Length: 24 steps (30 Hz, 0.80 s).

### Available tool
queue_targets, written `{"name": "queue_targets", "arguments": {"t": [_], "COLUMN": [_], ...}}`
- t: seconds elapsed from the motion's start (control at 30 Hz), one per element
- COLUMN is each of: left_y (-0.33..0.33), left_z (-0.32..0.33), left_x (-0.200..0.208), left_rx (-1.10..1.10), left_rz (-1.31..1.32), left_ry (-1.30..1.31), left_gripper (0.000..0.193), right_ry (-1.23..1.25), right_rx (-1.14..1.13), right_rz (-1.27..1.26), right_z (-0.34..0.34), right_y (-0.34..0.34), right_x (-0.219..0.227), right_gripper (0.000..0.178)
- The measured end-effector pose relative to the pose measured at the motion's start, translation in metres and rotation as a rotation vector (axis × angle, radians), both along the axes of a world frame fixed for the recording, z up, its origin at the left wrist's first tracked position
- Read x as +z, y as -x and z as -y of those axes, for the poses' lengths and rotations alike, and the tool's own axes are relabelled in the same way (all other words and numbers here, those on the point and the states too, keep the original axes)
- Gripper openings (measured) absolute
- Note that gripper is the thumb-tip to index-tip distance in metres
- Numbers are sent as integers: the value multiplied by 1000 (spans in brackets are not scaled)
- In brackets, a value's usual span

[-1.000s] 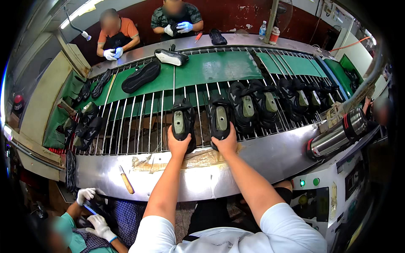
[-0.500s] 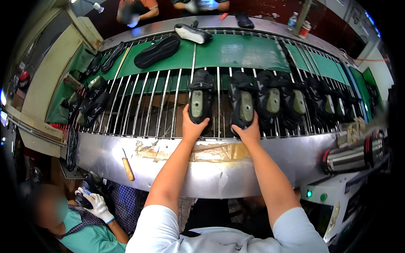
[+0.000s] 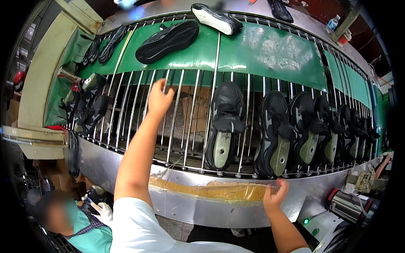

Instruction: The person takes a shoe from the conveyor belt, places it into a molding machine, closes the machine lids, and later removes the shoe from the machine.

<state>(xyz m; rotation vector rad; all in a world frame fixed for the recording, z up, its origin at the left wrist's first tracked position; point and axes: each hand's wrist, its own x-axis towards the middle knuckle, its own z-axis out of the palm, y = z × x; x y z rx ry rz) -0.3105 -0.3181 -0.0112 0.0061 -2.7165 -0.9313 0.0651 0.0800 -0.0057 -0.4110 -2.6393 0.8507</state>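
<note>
My left hand [image 3: 160, 100] reaches out over the metal bars of the conveyor, empty, its thumb and fingers apart and slightly bent. Beyond it, on a green sheet [image 3: 265, 50], a black shoe [image 3: 168, 42] lies on its side with the ribbed sole showing. My right hand [image 3: 275, 196] hovers over the near metal ledge, loosely curled and holding nothing. Closest to it is a black shoe on an olive-green last [image 3: 279, 158], toe pointing away. To the left of that stands another black shoe on a last [image 3: 221, 151]; neither hand touches either shoe.
Several lasted black shoes [image 3: 310, 147] line the bars at right, more [image 3: 92, 107] at left. A white-soled shoe [image 3: 217, 20] lies at the far edge. Brown tape [image 3: 211, 190] covers part of the ledge; a steel flask [image 3: 348, 206] lies at right. A gloved co-worker [image 3: 103, 214] sits lower left.
Both hands have let go of the two lasted shoes, which stand on the bars. My left hand has moved left and farther out; my right hand has drawn back to the ledge. The view has shifted.
</note>
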Motion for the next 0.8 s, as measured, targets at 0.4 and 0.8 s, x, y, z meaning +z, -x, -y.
{"name": "queue_targets", "arguments": {"t": [0.4,0.8], "left_y": [190,194], "left_z": [-37,-52], "left_x": [34,59], "left_rx": [70,-55], "left_rz": [29,185], "left_ry": [949,1241], "left_gripper": [106,112], "right_ry": [-236,-227], "right_rx": [279,240], "right_rz": [97,59], "right_z": [-17,-13], "right_y": [5,3], "right_x": [-10,-13], "right_gripper": [12,12]}}
